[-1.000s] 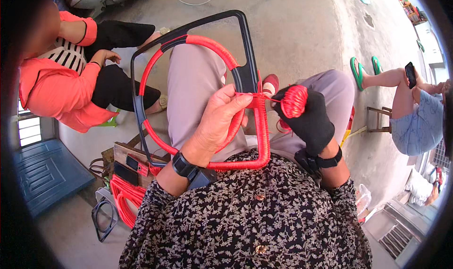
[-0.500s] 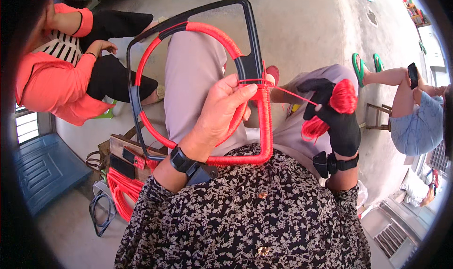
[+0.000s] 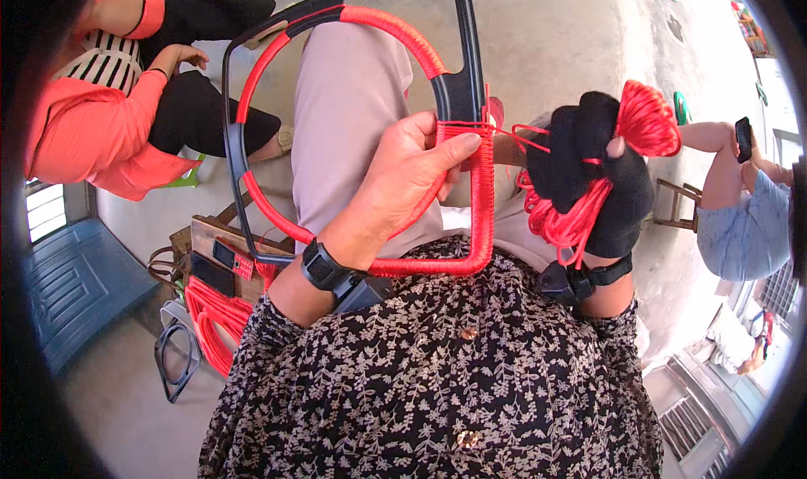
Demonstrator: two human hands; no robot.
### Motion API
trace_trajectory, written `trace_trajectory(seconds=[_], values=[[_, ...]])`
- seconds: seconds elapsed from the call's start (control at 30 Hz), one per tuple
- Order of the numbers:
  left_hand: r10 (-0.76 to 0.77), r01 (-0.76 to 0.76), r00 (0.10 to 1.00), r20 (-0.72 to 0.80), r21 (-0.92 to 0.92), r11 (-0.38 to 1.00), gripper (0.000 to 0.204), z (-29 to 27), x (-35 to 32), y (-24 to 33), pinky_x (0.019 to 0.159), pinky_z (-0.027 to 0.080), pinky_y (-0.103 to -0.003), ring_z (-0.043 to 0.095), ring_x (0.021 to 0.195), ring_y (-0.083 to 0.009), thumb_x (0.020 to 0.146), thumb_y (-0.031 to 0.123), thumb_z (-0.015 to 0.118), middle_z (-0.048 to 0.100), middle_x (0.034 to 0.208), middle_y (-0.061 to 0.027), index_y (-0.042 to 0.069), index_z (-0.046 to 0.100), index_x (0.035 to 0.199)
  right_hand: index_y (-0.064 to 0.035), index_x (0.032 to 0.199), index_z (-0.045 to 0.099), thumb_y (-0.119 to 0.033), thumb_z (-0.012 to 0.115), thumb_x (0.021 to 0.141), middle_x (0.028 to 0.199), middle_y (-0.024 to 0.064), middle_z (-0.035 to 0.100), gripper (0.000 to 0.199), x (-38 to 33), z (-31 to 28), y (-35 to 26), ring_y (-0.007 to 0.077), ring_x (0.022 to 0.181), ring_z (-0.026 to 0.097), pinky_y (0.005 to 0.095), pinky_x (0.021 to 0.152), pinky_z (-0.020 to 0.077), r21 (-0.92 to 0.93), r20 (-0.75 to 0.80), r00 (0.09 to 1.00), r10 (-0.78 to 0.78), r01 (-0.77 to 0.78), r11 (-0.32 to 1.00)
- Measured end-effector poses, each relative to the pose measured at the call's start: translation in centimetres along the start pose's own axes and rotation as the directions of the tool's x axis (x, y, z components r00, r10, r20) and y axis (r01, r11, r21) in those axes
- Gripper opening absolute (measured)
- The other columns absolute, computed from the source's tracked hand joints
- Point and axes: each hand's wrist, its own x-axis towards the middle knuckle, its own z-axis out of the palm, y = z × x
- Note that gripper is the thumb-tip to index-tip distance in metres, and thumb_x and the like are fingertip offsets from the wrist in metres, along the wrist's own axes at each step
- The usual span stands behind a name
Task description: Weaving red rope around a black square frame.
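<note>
A black square frame with a ring inside it (image 3: 461, 25) stands tilted over my lap, partly wrapped in red cord. My bare left hand (image 3: 408, 172) pinches its right-hand bar near the upper end of the tight red wrapping (image 3: 482, 206), thumb on top. In a black glove, my right hand (image 3: 584, 164) closes round a bundle of red cord (image 3: 647, 124), whose loops stick out above and below the fist. From the wrapped bar a strand of the same cord runs across to the gloved hand, drooping a little.
At my left sits a person in a coral jacket (image 3: 105, 142); at the right, another holds a phone (image 3: 743, 139). Beside my left elbow, a small wooden stool (image 3: 206, 235) bears phones, with red cord (image 3: 220, 319) and another dark frame (image 3: 175, 370) nearby. A blue panel (image 3: 92, 290) lies farther left.
My right hand has turned and risen slightly, its fingers now wrapped round the cord bundle. The strand, taut before, has slackened. The frame has shifted up a little.
</note>
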Motion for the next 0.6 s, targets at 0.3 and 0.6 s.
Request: trace_trajectory(seconds=[0.3,0.6], values=[[-0.019,0.019,1.000,0.016,-0.021,1.000,0.021,0.0,0.3,0.3,0.041,0.040,-0.019,0.049,0.050,-0.0035,0.088,0.021,0.065,0.063,0.079,-0.0027,0.002,0.060,0.095,-0.0054,0.094,0.054,-0.019,0.063,0.080,0.086,0.0075,0.057,0.022,-2.7,-2.2,-0.2,0.0142,0.071,0.054,0.0260,0.063,0.0445,0.099,0.009,0.999,0.045,-0.046,0.994],[-0.099,0.104,0.994,0.037,-0.161,0.981,0.016,0.7,0.5,1.3,0.037,0.039,-0.022,0.051,0.046,-0.0081,0.092,0.022,0.057,0.061,0.070,-0.0024,0.007,0.057,0.094,-0.0017,0.126,0.047,-0.045,0.040,0.097,0.114,0.0161,0.061,0.053,-9.2,-13.5,-6.2,0.0133,0.084,0.059,0.0243,0.071,0.0477,-0.366,-0.638,0.750,-0.176,-0.094,0.926]])
